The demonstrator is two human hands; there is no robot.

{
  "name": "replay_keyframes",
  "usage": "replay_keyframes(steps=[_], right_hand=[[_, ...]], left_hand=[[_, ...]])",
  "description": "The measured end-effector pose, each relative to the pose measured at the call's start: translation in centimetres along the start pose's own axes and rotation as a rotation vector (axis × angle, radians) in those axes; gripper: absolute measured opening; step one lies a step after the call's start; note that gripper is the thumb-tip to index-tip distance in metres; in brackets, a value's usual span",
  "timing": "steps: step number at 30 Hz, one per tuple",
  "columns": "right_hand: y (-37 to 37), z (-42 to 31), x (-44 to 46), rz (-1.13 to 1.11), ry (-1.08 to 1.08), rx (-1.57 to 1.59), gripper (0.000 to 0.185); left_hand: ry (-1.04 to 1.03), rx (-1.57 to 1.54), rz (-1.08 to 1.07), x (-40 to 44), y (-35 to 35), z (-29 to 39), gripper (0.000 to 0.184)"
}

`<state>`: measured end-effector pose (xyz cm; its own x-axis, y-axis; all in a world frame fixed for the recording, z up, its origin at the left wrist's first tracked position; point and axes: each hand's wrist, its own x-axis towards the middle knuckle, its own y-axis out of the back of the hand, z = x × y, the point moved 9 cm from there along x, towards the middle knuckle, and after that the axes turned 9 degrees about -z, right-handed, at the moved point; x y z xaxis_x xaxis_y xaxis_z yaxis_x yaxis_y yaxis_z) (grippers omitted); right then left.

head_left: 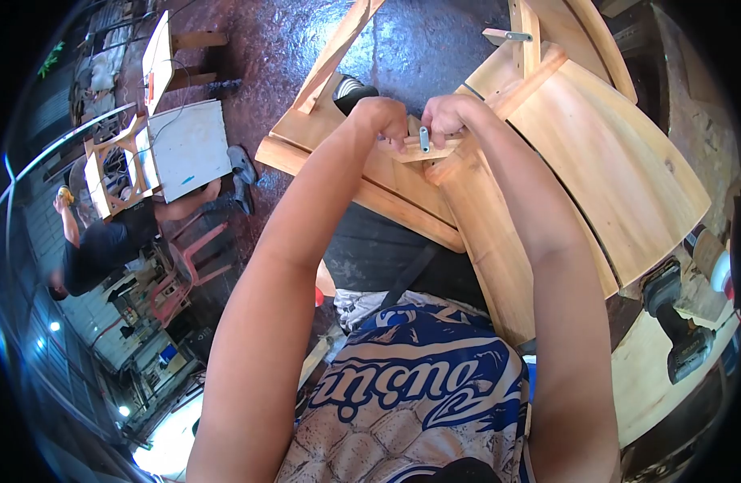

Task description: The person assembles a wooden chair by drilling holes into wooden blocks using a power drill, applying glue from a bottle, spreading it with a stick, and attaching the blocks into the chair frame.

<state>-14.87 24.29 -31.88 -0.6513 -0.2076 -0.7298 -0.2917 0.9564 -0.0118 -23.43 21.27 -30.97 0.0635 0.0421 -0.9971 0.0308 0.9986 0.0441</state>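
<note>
Both hands are at a short wooden crosspiece (410,150) on a slatted wooden frame. My left hand (380,121) is closed around its left end, fingers curled down. At its right end my right hand (449,119) has its fingers bent and pressed onto the wood. Between the two hands a small grey metal fitting (424,139) stands on the crosspiece. Below lies a wide wooden slat (491,241), and a wooden rail (410,214) runs under my left forearm. The undersides of my fingers are partly hidden.
Curved wooden panels (620,169) lie to the right, with a second metal fitting (518,36) above. A cordless drill (681,334) rests at the lower right. At the left are a person (105,249), a white board (189,149), a red chair (189,266) and grey shoes (241,177).
</note>
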Motion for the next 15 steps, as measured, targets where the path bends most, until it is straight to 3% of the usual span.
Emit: replay_keyframes(steps=[7, 10, 15], right_hand=[[-0.1, -0.7, -0.2, 0.082, -0.006, -0.111, 0.057], [0.4, -1.1, -0.5, 0.224, 0.004, -0.188, 0.058], [0.2, -1.4, -1.7, 0.248, -0.047, -0.192, 0.049]], left_hand=[[0.073, 0.041, -0.025, 1.0, -0.2, -0.5, 0.053], [0.114, 0.024, -0.032, 0.4, 0.1, -0.5, 0.054], [0.082, 0.046, 0.026, 0.2, -0.1, -0.5, 0.046]])
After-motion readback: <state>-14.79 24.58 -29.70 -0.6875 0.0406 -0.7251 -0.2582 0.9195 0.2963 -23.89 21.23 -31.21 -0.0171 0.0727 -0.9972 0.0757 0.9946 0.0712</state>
